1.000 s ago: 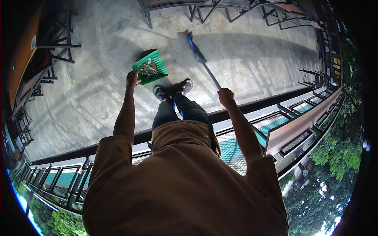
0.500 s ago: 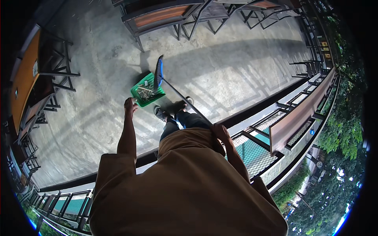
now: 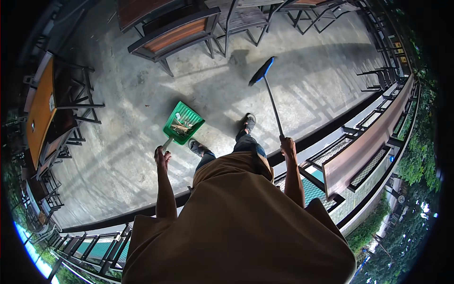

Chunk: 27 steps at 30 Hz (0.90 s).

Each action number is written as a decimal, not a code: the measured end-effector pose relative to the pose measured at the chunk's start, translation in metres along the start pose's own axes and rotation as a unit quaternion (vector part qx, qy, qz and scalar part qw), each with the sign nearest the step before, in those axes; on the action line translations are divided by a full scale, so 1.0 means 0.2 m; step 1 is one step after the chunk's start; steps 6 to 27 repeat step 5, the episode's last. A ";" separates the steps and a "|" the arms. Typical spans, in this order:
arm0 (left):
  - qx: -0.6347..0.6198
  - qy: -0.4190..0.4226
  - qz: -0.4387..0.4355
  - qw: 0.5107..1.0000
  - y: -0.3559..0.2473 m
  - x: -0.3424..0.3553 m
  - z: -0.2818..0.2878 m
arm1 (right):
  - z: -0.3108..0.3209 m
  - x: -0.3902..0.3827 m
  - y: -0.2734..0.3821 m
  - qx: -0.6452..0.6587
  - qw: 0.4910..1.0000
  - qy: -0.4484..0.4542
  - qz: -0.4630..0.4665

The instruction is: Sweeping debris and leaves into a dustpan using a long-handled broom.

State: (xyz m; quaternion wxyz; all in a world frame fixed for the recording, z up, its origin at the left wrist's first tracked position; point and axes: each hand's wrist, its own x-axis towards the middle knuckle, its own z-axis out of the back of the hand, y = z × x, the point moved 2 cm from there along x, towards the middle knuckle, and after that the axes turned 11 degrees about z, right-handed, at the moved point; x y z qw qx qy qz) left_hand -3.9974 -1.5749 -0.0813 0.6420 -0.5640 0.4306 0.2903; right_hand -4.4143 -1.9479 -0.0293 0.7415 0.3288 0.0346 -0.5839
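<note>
My left hand [image 3: 162, 157] is closed round the handle of a green dustpan [image 3: 195, 117], which is ahead of my left foot. Pale dry debris [image 3: 181, 127] and bits of litter lie in the pan. In my right hand [image 3: 288, 146] is the dark stick of a broom [image 3: 273, 102], gripped at its near end. The broom's blue-edged black head [image 3: 262, 72] is out ahead to the right, apart from the pan. Whether the head touches the floor I cannot tell.
Wooden benches and tables with dark metal legs [image 3: 182, 35] stand across the far side. An orange-topped table [image 3: 42, 111] is at the left. A mesh railing with a brown ledge [image 3: 364, 142] runs along the right. Grey concrete floor [image 3: 118, 151] lies between.
The broom head has swung right, away from the dustpan. My right hand has moved forward and right. My right foot has stepped forward, and the dustpan sits at a different tilt.
</note>
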 end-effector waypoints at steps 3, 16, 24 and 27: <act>-0.035 -0.037 -0.001 0.999 0.04 -0.10 -0.20 | 0.13 0.19 -0.13 -0.014 0.998 -0.031 -0.056; -0.036 -0.050 0.000 0.998 0.02 -0.15 -0.30 | 0.25 0.28 -0.15 -0.039 0.993 -0.071 -0.084; -0.036 -0.050 0.000 0.998 0.02 -0.15 -0.30 | 0.25 0.28 -0.15 -0.039 0.993 -0.071 -0.084; -0.036 -0.050 0.000 0.998 0.02 -0.15 -0.30 | 0.25 0.28 -0.15 -0.039 0.993 -0.071 -0.084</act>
